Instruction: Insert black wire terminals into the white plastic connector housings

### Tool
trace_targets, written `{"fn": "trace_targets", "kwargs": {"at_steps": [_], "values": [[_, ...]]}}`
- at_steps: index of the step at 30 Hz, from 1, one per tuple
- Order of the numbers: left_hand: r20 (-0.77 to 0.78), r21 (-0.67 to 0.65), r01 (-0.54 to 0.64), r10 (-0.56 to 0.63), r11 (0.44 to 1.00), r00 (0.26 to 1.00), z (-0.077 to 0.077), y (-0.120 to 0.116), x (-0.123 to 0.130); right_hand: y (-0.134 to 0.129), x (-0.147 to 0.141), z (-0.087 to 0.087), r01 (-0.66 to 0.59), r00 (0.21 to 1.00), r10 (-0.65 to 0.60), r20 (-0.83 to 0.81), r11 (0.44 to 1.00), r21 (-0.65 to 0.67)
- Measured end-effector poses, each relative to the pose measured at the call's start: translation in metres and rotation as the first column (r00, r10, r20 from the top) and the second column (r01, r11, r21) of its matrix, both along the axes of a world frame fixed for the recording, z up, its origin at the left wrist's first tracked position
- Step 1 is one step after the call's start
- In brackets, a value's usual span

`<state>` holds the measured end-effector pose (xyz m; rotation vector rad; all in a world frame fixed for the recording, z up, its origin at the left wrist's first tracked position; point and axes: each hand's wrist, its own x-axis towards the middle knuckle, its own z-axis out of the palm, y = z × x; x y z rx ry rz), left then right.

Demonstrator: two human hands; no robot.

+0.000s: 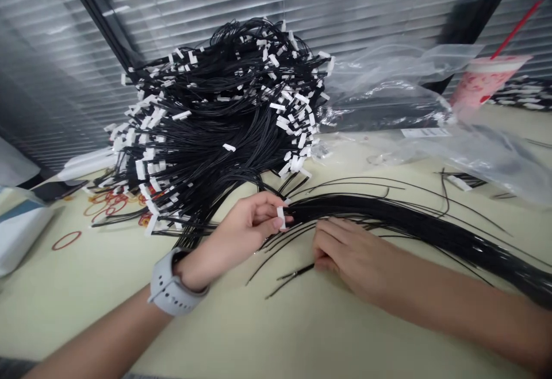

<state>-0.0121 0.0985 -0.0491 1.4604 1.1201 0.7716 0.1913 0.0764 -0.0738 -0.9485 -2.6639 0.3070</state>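
My left hand (254,221), with a grey watch band on its wrist, is closed on a small white connector (281,218) between thumb and fingers. Right of it, my right hand (338,247) pinches a few black wires (297,274) whose split ends point left over the table. A long bundle of black wires (414,218) runs behind my right hand and off to the right, its loose ends fanning out near my left hand. Beyond my hands rises a big heap of black cables (215,120) tipped with white connectors.
Clear plastic bags (388,103) lie at the back right, beside a pink cup (489,83) with a red straw. Rubber bands (66,240) are scattered at the left, near a white and blue box (23,232). Window blinds (366,5) stand behind the table.
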Motion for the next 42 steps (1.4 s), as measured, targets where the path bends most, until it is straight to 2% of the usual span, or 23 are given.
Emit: {"fn": "trace_targets", "kwargs": {"at_steps": [5, 9, 14, 19, 25, 31, 36, 42], "values": [[-0.001, -0.039, -0.023, 0.023, 0.999, 1.0, 0.003, 0.002, 0.001, 0.002, 0.008, 0.012, 0.159, 0.975, -0.184, -0.128, 0.97, -0.187], [0.011, -0.062, -0.039, 0.039, 0.997, 0.999, 0.004, 0.002, 0.001, 0.007, 0.007, 0.018, 0.148, 0.944, -0.17, -0.283, 0.984, -0.099], [0.021, -0.052, -0.048, 0.049, 0.998, 0.999, 0.004, 0.001, 0.002, 0.011, 0.005, 0.013, 0.179, 0.926, -0.197, -0.321, 0.98, -0.084], [0.058, -0.046, 0.002, 0.001, 0.999, 0.998, 0.004, -0.003, 0.003, 0.012, 0.004, 0.009, 0.198, 0.884, -0.214, -0.416, 0.977, -0.082], [0.047, -0.03, 0.02, -0.019, 0.999, 0.999, 0.004, -0.005, 0.002, 0.008, 0.003, 0.019, 0.29, 0.846, -0.356, -0.398, 0.932, -0.218], [0.076, -0.039, 0.015, -0.012, 0.999, 0.997, 0.005, -0.005, 0.002, 0.008, 0.004, 0.021, 0.343, 0.835, -0.388, -0.389, 0.922, -0.181], [0.085, -0.105, -0.045, 0.055, 0.993, 0.995, 0.006, -0.005, 0.002, 0.006, 0.007, 0.027, 0.383, 0.804, -0.431, -0.409, 0.902, -0.198], [0.099, -0.112, -0.033, 0.044, 0.993, 0.994, 0.005, -0.004, 0.0, 0.005, 0.007, 0.027, 0.43, 0.818, -0.478, -0.32, 0.878, -0.212]]}}
